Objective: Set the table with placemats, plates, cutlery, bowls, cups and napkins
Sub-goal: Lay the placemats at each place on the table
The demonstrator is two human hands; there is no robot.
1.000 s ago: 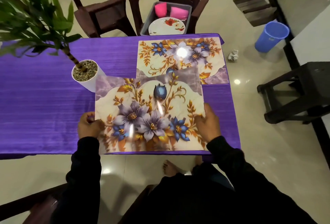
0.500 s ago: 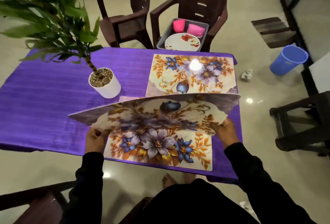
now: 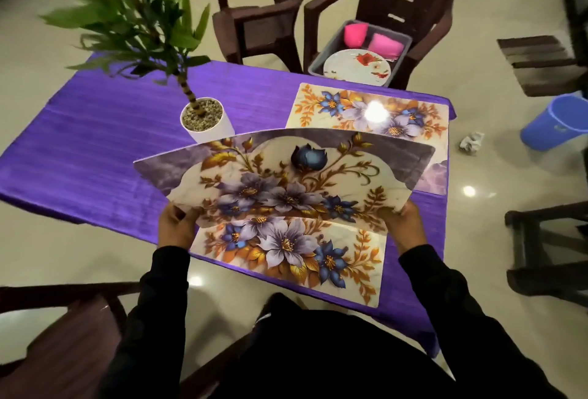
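Observation:
A floral placemat [image 3: 286,182] is lifted and tilted above the table's near edge. My left hand [image 3: 175,226] grips its left near corner and my right hand [image 3: 404,223] grips its right near corner. Under it a second floral placemat [image 3: 296,258] lies flat on the purple tablecloth [image 3: 95,150]. A third placemat [image 3: 369,109] lies flat at the far right side. On the far chair stands a grey tub [image 3: 321,58] with a flowered plate [image 3: 356,66], a pink cup [image 3: 355,35] and a pink item [image 3: 385,45].
A potted plant in a white pot [image 3: 206,123] stands mid-table, just beyond the lifted mat. Brown chairs [image 3: 261,16] stand at the far side. On the floor at right are a blue bucket [image 3: 556,121], crumpled paper [image 3: 471,142] and a dark stool [image 3: 547,239].
The top placemat, flat in both hands a second ago, has been lifted off another one lying beneath. My view has shifted so the table sits farther right and lower.

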